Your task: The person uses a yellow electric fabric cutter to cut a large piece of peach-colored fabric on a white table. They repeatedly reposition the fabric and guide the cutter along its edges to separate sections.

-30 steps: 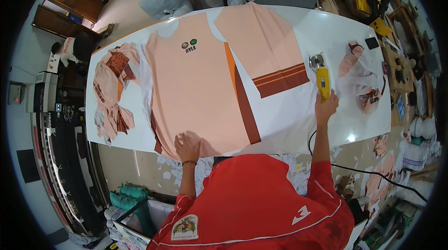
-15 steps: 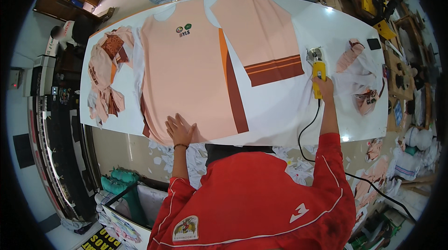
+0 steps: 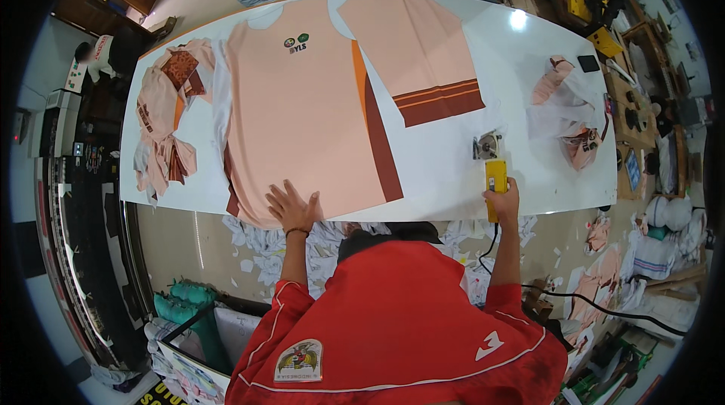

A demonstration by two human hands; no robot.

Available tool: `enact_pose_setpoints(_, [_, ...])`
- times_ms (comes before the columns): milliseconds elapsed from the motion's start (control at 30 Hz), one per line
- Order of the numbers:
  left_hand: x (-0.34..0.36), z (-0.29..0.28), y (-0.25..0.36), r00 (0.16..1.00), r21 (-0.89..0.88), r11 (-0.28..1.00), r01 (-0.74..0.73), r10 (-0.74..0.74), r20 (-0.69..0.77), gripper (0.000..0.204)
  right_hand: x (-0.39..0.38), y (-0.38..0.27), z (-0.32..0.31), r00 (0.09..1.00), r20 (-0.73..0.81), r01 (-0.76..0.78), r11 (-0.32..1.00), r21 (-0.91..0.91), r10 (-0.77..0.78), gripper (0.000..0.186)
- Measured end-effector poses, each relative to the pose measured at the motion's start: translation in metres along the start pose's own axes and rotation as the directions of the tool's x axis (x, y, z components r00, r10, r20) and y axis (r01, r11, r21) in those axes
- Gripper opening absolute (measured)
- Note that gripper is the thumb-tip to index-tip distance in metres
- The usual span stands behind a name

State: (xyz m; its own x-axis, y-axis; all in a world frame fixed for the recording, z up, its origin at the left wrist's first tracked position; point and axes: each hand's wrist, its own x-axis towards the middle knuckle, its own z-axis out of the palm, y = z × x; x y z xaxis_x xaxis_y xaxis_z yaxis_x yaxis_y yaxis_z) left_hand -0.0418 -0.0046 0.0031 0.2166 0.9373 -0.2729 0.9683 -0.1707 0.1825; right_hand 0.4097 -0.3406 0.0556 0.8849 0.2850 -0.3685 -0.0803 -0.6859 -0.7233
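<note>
A large peach shirt body panel (image 3: 302, 118) with brown and orange side strips lies flat on the white table (image 3: 445, 178). On its lower edge my left hand (image 3: 293, 207) rests flat, fingers spread. My right hand (image 3: 504, 199) is wrapped round the yellow handle of a corded electric rotary cloth cutter (image 3: 495, 178), whose round blade end points away from me on the table. Just beyond the cutter is a peach sleeve panel (image 3: 415, 46) with a striped brown cuff.
Crumpled peach pieces (image 3: 170, 110) lie at the table's left; another cloth bundle (image 3: 578, 144) and a phone (image 3: 587, 63) are at the right. White scraps (image 3: 279, 250) litter the floor. The cutter's black cord (image 3: 604, 303) trails off right. A person (image 3: 106, 54) is at far left.
My right hand has drawn the cutter toward me and slightly left, away from the sleeve's cuff. The left hand stays on the panel. The view has shifted a little.
</note>
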Motion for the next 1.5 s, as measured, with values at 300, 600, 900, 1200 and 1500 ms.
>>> enact_pose_setpoints(300, [-0.002,-0.001,-0.002,0.998,-0.13,0.989,-0.064,0.061,-0.024,0.106,-0.087,-0.006,0.012,0.991,-0.075,0.086,0.964,-0.252,-0.108,0.058])
enact_pose_setpoints(600, [0.023,0.007,-0.011,0.842,-0.025,0.88,-0.475,0.446,-0.302,0.09,-0.213,0.001,0.071,0.967,0.131,0.255,0.887,-0.386,-0.22,0.055])
enact_pose_setpoints(900, [0.023,0.009,-0.013,0.81,0.002,0.86,-0.511,0.482,-0.335,0.083,-0.232,-0.004,0.094,0.958,0.16,0.287,0.826,-0.486,-0.239,0.061])
enact_pose_setpoints(1200, [0.023,0.01,-0.013,0.816,-0.033,0.86,-0.51,0.471,-0.334,0.08,-0.22,-0.011,0.107,0.967,0.173,0.25,0.825,-0.507,-0.186,0.065])
enact_pose_setpoints(1500, [0.025,0.01,-0.014,0.811,-0.039,0.856,-0.516,0.473,-0.344,0.078,-0.207,-0.031,0.114,0.962,0.187,0.269,0.809,-0.523,-0.199,0.063])
